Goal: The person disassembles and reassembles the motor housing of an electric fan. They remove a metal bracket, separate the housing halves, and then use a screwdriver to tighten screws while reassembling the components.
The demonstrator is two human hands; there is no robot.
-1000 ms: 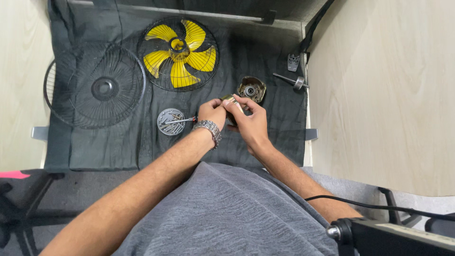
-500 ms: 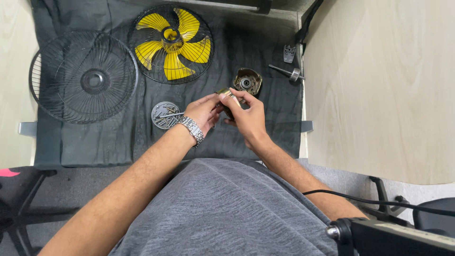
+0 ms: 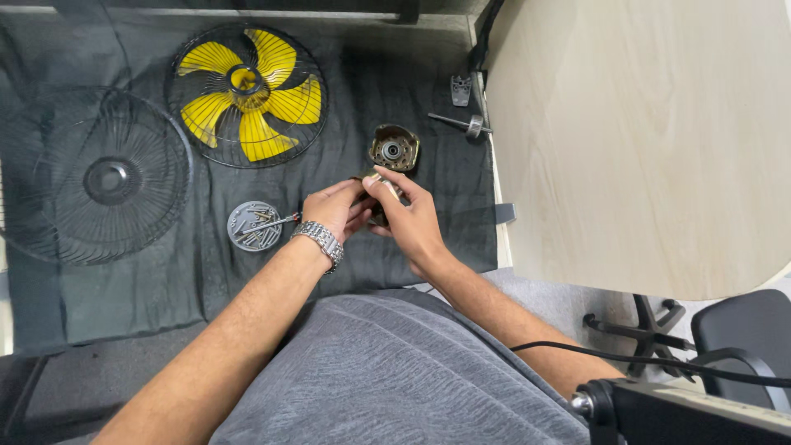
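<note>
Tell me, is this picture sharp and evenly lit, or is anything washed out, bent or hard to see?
Head view: mostly sharp; the yellow fan blade is crisp. The pale tabletop is bright but keeps its grain. The black mat swallows detail, so the loose wire grille looks faint. The small part between left hand and right hand is mostly hidden. Edges bow slightly from the wide lens.

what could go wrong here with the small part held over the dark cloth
1. Both hands, left hand and right hand, pinch a small part above the dark cloth; if dropped, it might be hard to spot there.
2. The round dish of screws lies close to the left wrist; a nudge could scatter them.
</note>
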